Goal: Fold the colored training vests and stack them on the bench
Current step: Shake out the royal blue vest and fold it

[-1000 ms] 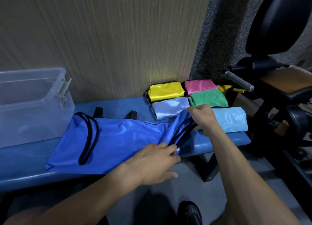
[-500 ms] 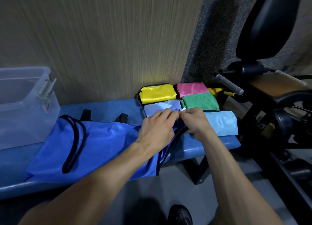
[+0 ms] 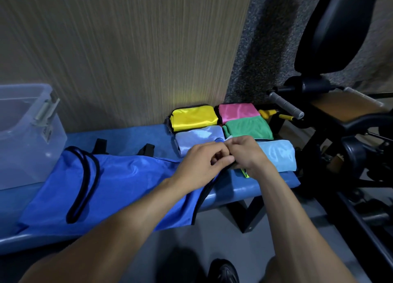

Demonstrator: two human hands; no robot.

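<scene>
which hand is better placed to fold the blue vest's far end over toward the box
Probably the left hand. It lies over the blue vest and pinches its black-trimmed end, on the side nearer the box. The right hand pinches the same end from beside the folded vests, so it would have to cross over.

No readable text

No letters, numbers, brands or signs are showing legibly anywhere in the frame. A small pale tag is sitting on the latch of the clear bin (image 3: 27,138) at left, but whatever it is carrying is too blurred to read.
</scene>
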